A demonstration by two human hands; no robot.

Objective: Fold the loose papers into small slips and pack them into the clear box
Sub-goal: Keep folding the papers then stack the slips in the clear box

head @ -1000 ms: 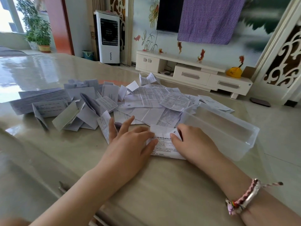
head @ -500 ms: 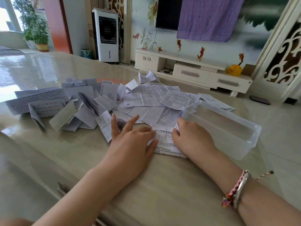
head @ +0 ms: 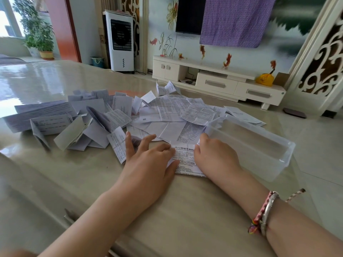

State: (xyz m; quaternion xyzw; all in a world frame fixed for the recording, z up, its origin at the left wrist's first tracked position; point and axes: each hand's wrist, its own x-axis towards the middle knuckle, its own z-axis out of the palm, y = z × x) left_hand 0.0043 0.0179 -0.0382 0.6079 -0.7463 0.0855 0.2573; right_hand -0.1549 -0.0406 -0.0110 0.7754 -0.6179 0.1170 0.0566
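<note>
Paper (head: 185,158) lies just left of the clear box (head: 259,143), pressed flat by left hand (head: 150,160) and right hand (head: 215,158), fingers spread. Uneven pressure could skew the crease.

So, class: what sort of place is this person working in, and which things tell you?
Most likely a home living room: a low white TV cabinet under a wall-mounted screen, a standing air cooler, and a potted plant by the window.
</note>
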